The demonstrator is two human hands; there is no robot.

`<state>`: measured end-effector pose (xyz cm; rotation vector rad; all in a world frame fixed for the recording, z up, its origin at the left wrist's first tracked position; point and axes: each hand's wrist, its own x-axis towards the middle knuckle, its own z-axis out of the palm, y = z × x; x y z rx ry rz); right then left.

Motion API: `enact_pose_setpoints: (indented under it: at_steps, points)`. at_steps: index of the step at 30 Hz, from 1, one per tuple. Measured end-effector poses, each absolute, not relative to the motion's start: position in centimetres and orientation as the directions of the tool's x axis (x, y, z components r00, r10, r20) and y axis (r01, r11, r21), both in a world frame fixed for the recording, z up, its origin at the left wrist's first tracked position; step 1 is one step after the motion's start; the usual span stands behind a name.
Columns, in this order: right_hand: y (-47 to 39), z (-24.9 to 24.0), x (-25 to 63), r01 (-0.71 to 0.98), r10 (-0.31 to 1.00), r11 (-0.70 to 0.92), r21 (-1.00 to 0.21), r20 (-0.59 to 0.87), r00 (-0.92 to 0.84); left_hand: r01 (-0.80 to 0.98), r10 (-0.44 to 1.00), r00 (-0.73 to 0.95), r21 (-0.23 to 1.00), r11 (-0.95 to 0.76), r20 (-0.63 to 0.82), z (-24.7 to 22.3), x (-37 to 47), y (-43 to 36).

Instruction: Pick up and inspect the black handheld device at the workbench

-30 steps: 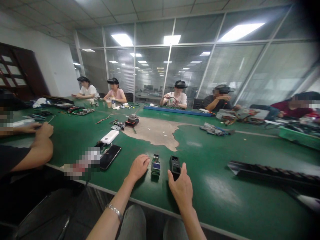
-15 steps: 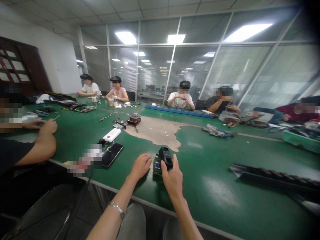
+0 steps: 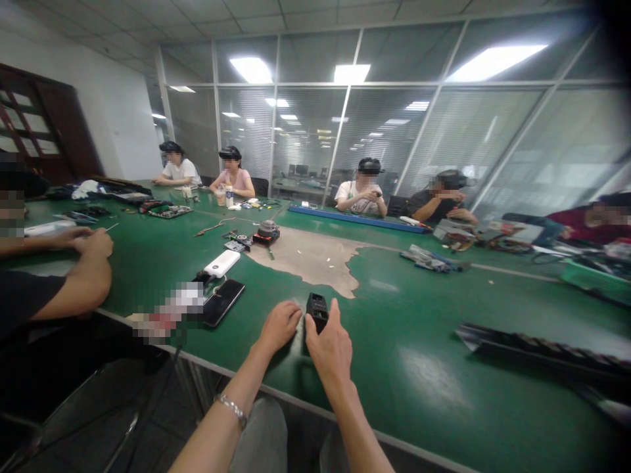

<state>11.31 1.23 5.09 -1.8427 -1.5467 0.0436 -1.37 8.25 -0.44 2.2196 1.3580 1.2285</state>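
A small black plastic box (image 3: 317,310) with openings in its top stands between my hands, near the table's front edge. My right hand (image 3: 331,348) grips it, thumb on the near left side and fingers along the right. Just left of the box, my left hand (image 3: 282,326) rests low over the green tabletop with its fingers curled together. Whatever those fingers hold, if anything, is hidden. The lower part of the box is covered by my right hand.
Left of my hands lie a dark phone (image 3: 224,303) and a white power bank (image 3: 223,263) with a cable. A dark metal strip (image 3: 537,351) lies at right, pliers (image 3: 434,258) farther back. A co-worker's arms (image 3: 81,282) rest at left; other people sit across the green table (image 3: 394,315).
My right hand has turned the black box more upright and shifted it slightly left. The green circuit board seen beside it earlier no longer shows. My left hand stays almost still.
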Motion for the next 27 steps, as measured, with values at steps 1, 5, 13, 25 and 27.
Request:
enact_pose_setpoints:
  at_steps: [1, 5, 13, 25, 27]
  points:
    - [1.1, 5.1, 11.2, 0.852, 0.871, -0.027, -0.523, 0.406, 0.276, 0.606, 0.828, 0.203, 0.597, -0.526, 0.523, -0.4, -1.4, 8.3]
    - [0.6, 4.2, 10.8, 0.863, 0.878, -0.028, -0.504, 0.401, 0.263, 0.611, 0.819, 0.223, 0.579, -0.54, 0.528, -0.2, -1.5, 8.2]
    - [0.0, 1.0, 11.1, 0.838, 0.871, 0.062, -0.543, 0.44, 0.221, 0.61, 0.805, 0.241, 0.56, -0.56, 0.542, 0.0, -1.5, 8.1]
    - [1.7, 0.5, 10.9, 0.768, 0.84, 0.178, -0.616, 0.501, 0.208, 0.61, 0.805, 0.236, 0.561, -0.559, 0.545, -0.2, -1.4, 8.2]
    - [1.7, 0.3, 10.6, 0.774, 0.833, 0.174, -0.608, 0.511, 0.214, 0.611, 0.807, 0.231, 0.564, -0.555, 0.544, -0.2, -1.4, 8.2]
